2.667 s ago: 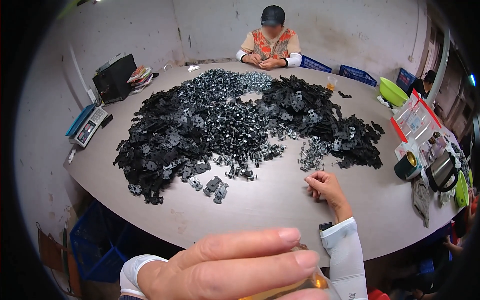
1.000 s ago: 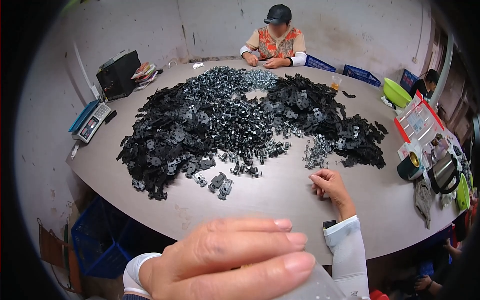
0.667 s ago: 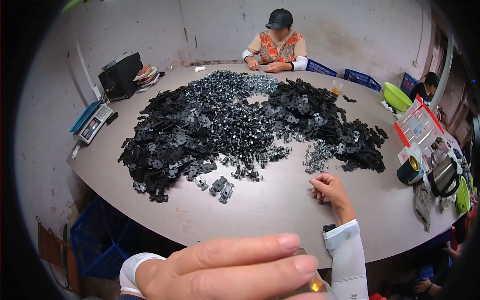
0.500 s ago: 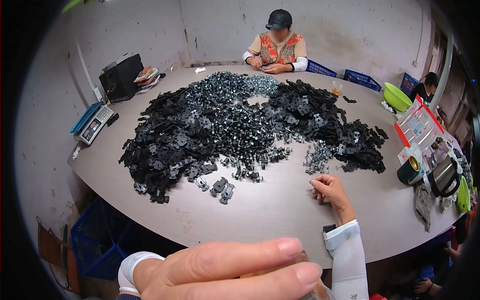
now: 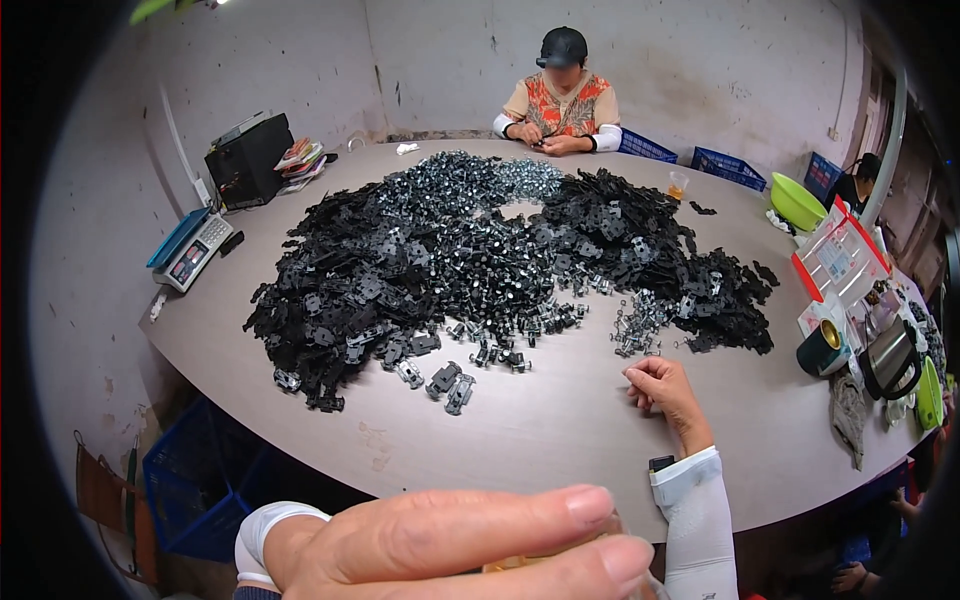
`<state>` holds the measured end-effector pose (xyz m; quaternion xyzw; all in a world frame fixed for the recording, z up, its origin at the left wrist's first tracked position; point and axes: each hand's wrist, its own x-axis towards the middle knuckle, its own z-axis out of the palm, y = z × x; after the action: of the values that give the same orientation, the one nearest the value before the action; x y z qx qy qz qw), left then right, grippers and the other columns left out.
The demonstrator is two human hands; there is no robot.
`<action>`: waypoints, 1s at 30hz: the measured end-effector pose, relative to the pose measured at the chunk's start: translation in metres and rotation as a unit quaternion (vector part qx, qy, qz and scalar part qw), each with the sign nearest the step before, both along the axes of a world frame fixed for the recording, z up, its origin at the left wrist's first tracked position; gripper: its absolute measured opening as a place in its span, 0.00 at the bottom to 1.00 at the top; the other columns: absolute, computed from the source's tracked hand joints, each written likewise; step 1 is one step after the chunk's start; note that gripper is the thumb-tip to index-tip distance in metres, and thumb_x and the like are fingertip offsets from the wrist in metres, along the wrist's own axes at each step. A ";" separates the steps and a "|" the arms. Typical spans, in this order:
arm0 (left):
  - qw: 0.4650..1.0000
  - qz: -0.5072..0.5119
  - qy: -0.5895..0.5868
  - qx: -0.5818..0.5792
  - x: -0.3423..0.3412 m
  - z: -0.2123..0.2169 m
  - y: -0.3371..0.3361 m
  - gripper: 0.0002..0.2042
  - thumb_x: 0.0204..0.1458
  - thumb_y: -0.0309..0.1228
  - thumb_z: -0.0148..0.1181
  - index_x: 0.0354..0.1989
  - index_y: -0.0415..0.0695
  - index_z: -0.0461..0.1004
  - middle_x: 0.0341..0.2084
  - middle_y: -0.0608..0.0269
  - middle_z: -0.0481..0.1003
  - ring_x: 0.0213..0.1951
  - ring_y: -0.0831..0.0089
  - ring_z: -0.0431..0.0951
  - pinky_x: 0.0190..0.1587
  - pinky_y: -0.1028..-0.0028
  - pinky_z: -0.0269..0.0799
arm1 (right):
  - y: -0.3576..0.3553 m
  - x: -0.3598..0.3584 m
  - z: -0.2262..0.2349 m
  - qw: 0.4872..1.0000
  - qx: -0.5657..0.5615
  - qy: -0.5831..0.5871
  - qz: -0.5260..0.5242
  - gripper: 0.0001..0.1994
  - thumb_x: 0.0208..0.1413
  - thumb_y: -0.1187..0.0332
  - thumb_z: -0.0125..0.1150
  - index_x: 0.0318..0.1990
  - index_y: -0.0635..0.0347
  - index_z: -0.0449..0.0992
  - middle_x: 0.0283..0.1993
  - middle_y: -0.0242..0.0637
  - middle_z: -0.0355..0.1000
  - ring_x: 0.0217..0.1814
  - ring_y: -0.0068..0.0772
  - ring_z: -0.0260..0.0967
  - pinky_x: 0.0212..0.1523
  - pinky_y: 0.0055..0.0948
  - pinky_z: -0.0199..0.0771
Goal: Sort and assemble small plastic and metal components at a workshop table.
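My left hand (image 5: pixel 450 545), lower frame, fingers wrapped round a clear cup (image 5: pixel 560 555); my right hand (image 5: pixel 662 388) loosely curled on table (image 5: pixel 520 450), contents unclear.

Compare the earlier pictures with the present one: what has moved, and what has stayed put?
The left hand, raised close to the camera around an amber-tinted clear object, shifted only slightly and kept its grip. The right hand stayed loosely curled on the grey table beside the heap of black and silver metal parts, which looks unchanged.
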<state>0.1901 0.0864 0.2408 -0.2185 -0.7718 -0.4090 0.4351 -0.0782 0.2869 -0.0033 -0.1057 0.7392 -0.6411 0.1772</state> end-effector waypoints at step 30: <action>0.963 0.042 -0.127 -0.234 -0.017 0.006 -0.015 0.17 0.45 0.34 0.69 0.40 0.38 0.76 0.35 0.48 0.79 0.37 0.61 0.80 0.40 0.67 0.79 | -0.007 -0.013 -0.010 1.000 0.005 -0.007 0.015 0.11 0.55 0.62 0.65 0.35 0.62 0.78 0.24 0.30 0.74 0.17 0.15 0.64 0.17 0.17 0.61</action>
<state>0.1728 0.0710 0.2465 -0.2281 -0.9035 -0.2230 0.2864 -0.0911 0.2802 -0.0133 -0.1117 0.7396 -0.6351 0.1927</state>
